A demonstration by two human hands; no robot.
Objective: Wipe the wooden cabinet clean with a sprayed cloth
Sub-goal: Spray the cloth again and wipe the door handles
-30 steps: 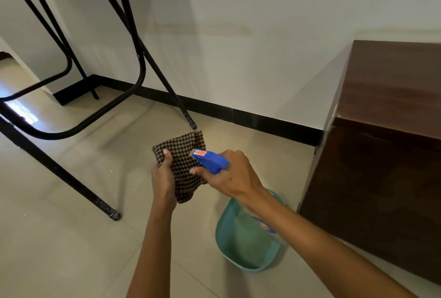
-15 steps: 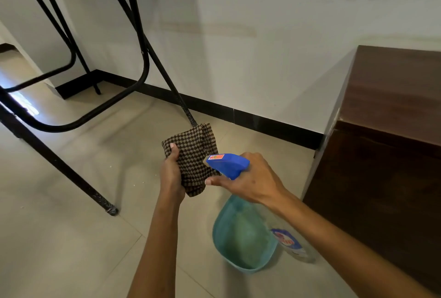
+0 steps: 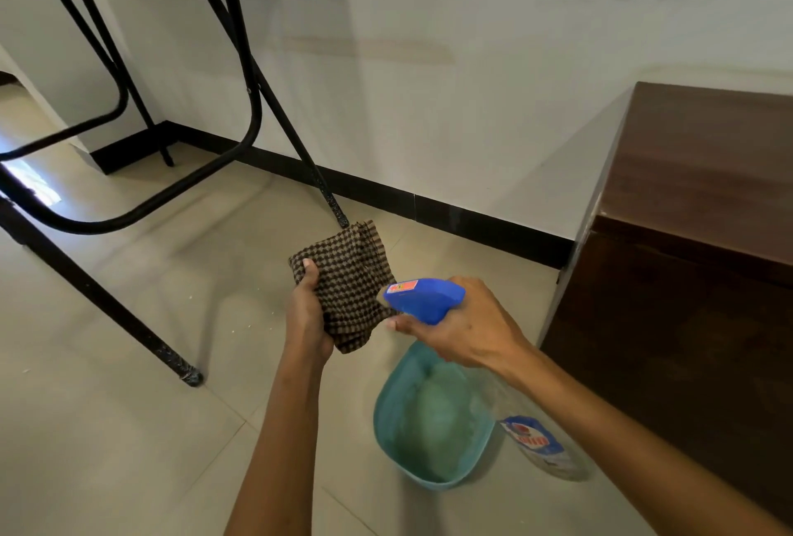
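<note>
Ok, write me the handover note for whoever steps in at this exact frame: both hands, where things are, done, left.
Left hand: closed on the folded checked cloth, held up over the floor.
Right hand: gripping the spray bottle, blue nozzle aimed at the cloth at close range, clear body hanging below the wrist.
Teal basin: on the floor, beneath the hands.
Wooden cabinet: to the right against the wall, untouched by either hand.
Done: cloth and bottle picked up, spraying position reached.
Left: finish wetting the cloth, put the bottle down, wipe the cabinet.
</note>
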